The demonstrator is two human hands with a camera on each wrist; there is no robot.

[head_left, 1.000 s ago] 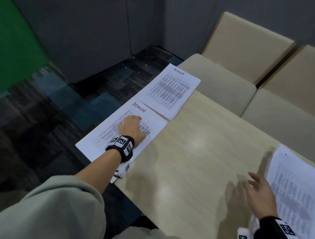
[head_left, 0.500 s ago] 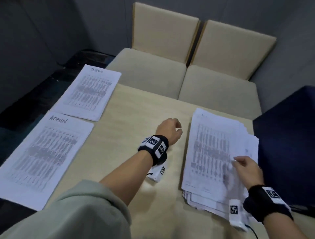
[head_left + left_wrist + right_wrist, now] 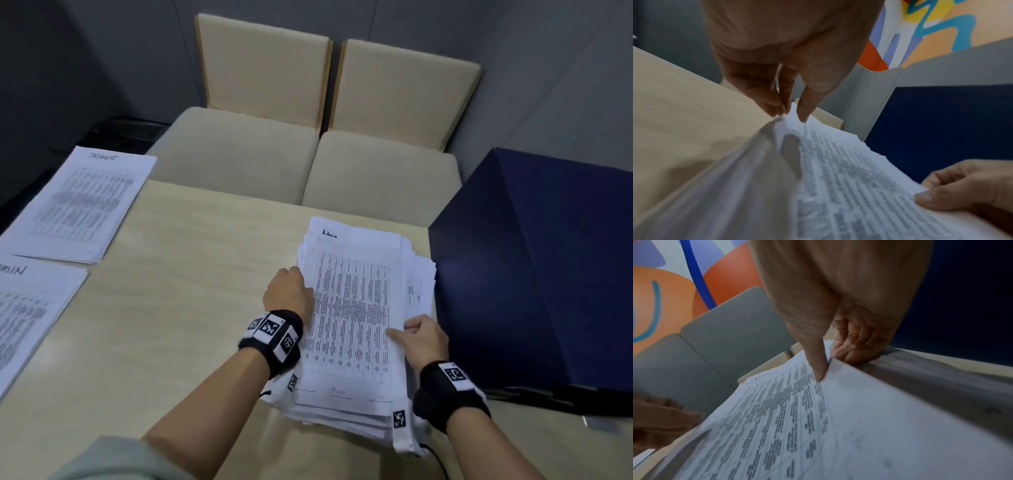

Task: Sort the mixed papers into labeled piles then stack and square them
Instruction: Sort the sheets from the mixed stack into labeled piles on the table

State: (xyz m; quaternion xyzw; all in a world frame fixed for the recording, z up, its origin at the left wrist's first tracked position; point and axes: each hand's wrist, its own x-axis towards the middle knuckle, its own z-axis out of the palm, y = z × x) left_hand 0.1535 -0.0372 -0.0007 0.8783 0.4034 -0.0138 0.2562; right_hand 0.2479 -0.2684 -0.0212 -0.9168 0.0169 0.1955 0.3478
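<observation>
Since half a second ago the left hand (image 3: 287, 294) has crossed the bare table (image 3: 178, 308) from mid-table to the left edge of the mixed stack (image 3: 352, 329), and the right hand (image 3: 423, 337) has shifted from the stack's near right part up to its right edge.

Handwriting is legible on the sorted sheets at the table's left: the nearer pile (image 3: 30, 308) shows "DMIN", cut off by the frame edge, and the farther pile (image 3: 82, 202) carries a heading that reads roughly as "TASKS", too smeared to be sure. A dark scribble sits at the top of the stack's upper sheet, unreadable. Printed tables on all sheets are too fine to read. Both wristbands bear black-and-white square markers.

From the head view the left hand's fingers are hidden behind its back. The left wrist view shows them: fingertips (image 3: 777, 108) and thumb (image 3: 803, 112) pinch the raised edge of the top sheet (image 3: 838, 178). The right wrist view shows the right thumb (image 3: 818, 366) pressed on the sheet's right margin, with the fingers (image 3: 855, 347) curled under that edge, so both hands grasp the top sheet. These wrist views also reveal a colourful wall mural (image 3: 931, 29) that the head view misses. Beside the stack stands a dark blue box (image 3: 534, 274), and two beige chairs (image 3: 308, 157) face the table.
</observation>
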